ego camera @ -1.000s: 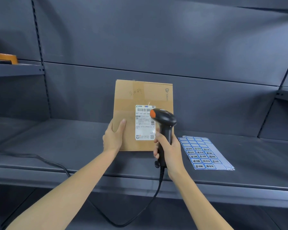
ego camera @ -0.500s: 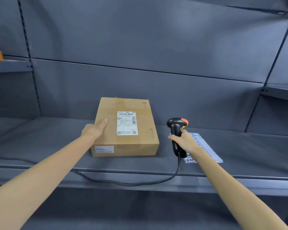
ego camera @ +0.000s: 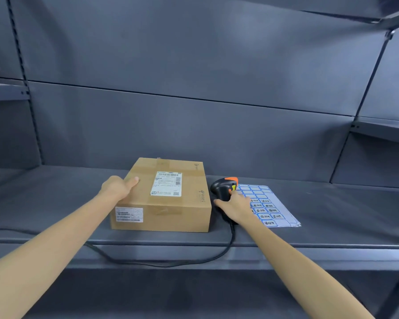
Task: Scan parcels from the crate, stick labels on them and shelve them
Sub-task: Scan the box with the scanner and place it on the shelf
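With the parcel flat on the shelf at centre frame under the left hand's resting fingers, the right hand gripped the scanner beside the label sheet — its cable, looping off the shelf edge, could have snagged.

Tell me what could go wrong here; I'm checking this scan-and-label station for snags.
The scanner cable droops over the shelf edge under the left arm, so it might catch. The right hand sets the scanner partly on the label sheet, which could shift or crease. The parcel sits close to the edge.
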`<control>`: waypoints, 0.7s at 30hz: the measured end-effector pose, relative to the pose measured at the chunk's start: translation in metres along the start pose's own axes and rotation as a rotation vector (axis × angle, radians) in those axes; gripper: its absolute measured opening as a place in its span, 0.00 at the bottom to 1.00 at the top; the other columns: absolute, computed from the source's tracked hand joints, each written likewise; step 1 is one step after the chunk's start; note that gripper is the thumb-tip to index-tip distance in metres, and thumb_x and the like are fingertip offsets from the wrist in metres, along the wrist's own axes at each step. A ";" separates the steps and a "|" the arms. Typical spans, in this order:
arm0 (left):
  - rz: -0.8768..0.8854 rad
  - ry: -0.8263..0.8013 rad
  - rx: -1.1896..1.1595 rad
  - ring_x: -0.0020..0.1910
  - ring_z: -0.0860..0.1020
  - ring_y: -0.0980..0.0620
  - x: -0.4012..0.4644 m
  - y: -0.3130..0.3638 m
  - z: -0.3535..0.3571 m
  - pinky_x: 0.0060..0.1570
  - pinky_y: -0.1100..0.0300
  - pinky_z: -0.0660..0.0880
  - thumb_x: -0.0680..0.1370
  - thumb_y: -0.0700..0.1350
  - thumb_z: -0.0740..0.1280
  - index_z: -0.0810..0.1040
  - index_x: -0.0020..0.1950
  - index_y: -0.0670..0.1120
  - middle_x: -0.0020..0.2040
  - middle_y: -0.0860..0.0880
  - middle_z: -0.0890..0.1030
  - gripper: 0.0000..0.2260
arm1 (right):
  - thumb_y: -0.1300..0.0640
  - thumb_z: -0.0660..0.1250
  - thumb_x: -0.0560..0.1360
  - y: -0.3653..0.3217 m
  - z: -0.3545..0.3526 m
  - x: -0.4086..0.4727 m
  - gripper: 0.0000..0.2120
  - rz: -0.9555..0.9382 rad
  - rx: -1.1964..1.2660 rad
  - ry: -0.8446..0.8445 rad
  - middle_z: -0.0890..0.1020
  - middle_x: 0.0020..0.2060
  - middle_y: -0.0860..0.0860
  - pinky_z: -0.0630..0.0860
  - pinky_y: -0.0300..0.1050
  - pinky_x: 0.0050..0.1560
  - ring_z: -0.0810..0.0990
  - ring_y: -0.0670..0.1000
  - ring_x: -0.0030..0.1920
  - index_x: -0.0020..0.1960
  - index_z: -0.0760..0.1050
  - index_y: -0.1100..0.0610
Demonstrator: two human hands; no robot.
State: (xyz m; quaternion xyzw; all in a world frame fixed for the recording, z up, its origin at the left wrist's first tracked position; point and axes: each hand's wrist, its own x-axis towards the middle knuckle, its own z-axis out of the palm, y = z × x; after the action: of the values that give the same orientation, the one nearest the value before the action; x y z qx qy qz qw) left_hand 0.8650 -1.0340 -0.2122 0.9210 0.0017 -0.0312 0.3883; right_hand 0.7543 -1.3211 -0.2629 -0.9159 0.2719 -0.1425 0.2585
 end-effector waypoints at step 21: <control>-0.030 0.046 -0.080 0.52 0.74 0.39 0.005 -0.004 0.006 0.47 0.51 0.68 0.79 0.58 0.61 0.72 0.61 0.34 0.58 0.37 0.77 0.26 | 0.37 0.69 0.70 0.095 -0.103 0.018 0.34 0.384 -0.261 -0.181 0.71 0.66 0.58 0.66 0.50 0.65 0.67 0.58 0.67 0.66 0.67 0.59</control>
State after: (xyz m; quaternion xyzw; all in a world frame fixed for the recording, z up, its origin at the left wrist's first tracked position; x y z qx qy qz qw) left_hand 0.8696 -1.0356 -0.2198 0.9051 0.0258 -0.0160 0.4241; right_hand 0.6872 -1.4406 -0.2274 -0.8821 0.4328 0.0282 0.1837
